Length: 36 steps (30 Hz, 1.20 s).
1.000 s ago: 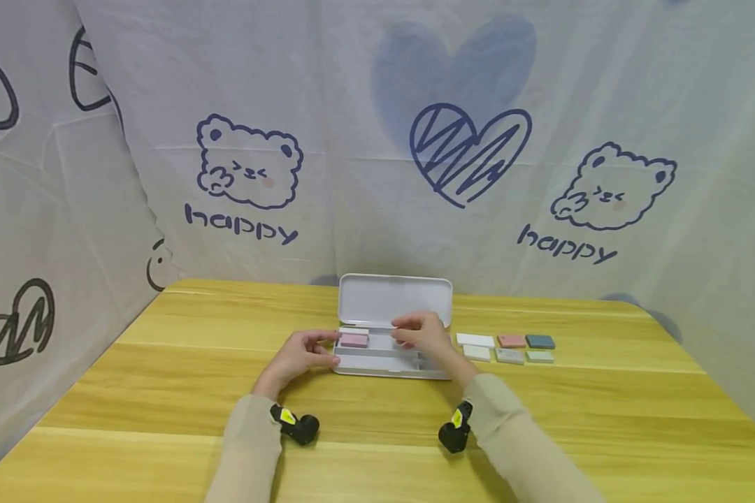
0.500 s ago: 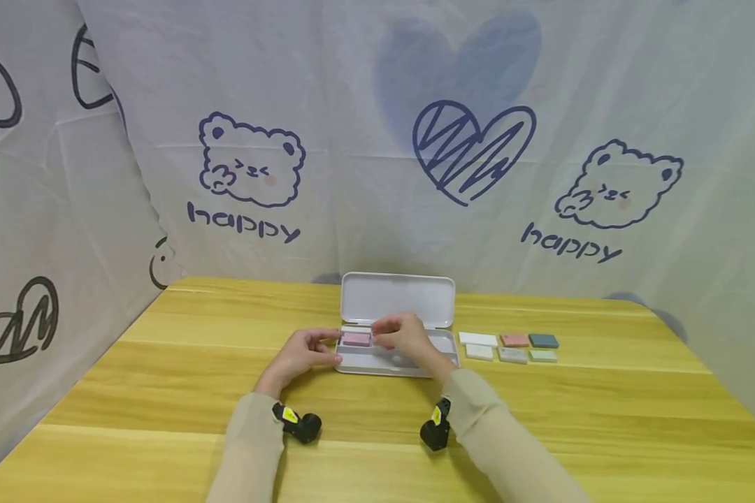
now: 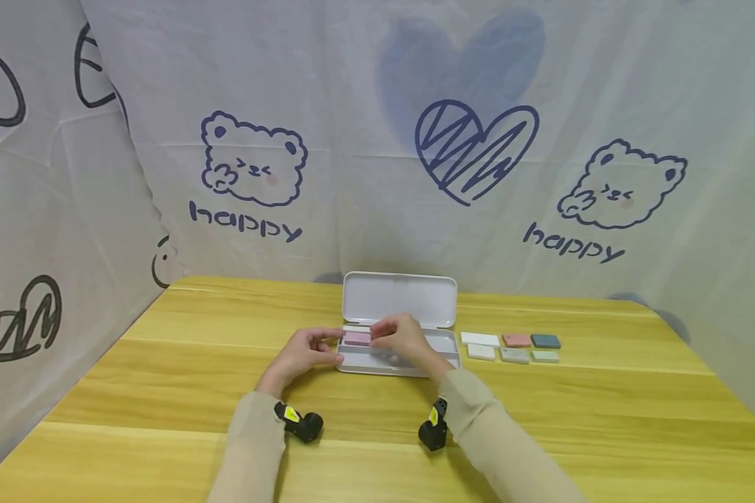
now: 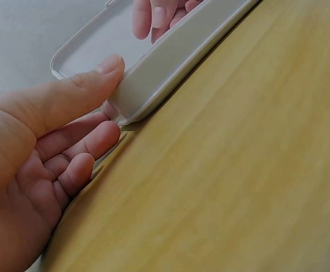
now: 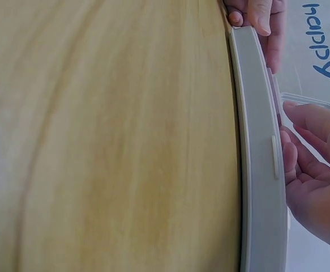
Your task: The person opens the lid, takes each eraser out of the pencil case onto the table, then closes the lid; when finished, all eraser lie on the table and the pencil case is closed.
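Wood-grain table [image 3: 365, 433], printed cloth [image 3: 365, 230] hung behind, open white case [image 3: 377, 362], its left end held by left grip [image 3: 300, 356], pink block [image 3: 356, 339] inside, lay just left of right grip [image 3: 405, 337], whose contents could not be told.

High and well back, the head camera looks forward and down over the left hand [image 3: 302, 356], right hand [image 3: 407, 340] and bench [image 3: 163, 391]. In close, the left wrist camera [image 3: 303, 425], tilted, peers past its hand at the white box [image 4: 165, 62]! The right wrist camera [image 3: 433, 429], equally near, sits rolled sideways. All three catch box and both hands.
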Motion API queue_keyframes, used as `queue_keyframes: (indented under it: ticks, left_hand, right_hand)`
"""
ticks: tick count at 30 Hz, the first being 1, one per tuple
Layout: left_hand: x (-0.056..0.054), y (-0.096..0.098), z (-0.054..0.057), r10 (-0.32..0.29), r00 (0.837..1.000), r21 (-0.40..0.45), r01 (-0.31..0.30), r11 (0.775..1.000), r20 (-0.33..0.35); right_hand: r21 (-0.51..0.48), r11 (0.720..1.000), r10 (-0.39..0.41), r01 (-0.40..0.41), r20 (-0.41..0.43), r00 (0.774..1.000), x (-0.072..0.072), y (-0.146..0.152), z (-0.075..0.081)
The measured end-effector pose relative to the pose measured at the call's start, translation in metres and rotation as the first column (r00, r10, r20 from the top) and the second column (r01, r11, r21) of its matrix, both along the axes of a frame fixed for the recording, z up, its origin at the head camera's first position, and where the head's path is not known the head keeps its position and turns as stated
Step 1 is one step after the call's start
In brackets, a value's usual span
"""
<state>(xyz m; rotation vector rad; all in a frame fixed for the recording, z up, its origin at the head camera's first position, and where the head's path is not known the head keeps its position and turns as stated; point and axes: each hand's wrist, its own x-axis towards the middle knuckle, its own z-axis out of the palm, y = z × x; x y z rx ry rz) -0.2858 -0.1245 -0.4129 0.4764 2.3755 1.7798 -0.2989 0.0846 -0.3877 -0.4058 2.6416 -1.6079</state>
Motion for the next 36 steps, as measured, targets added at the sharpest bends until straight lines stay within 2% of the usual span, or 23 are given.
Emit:
queue_keyframes:
  ticks: [12, 19, 30, 36]
  left_hand:
    - [-0.0011, -0.0003, -0.0015, 0.007, 1.0, -0.003, -0.007, 1.0, 0.005]
    - [-0.0007, -0.0004, -0.0007, 0.013, 1.0, -0.013, -0.012, 1.0, 0.004]
    - [-0.0003, -0.0004, -0.0006, 0.003, 1.0, -0.002, -0.003, 1.0, 0.005]
    - [-0.0007, -0.0008, -0.0016, 0.003, 1.0, -0.005, -0.003, 1.0, 0.005]
  right_hand:
    - [0.067, 0.997, -0.045, 0.045, 0.002, 0.999, -0.0004, -0.0031, 0.0004]
    - [0.084, 0.996, -0.014, 0.018, -0.054, 0.998, -0.0005, -0.0058, -0.0018]
    - [0.07, 0.998, 0.001, 0.004, -0.071, 0.998, -0.0034, -0.0078, -0.0048]
    - [0.074, 0.997, 0.035, -0.029, -0.085, 0.996, -0.0029, -0.0075, -0.0055]
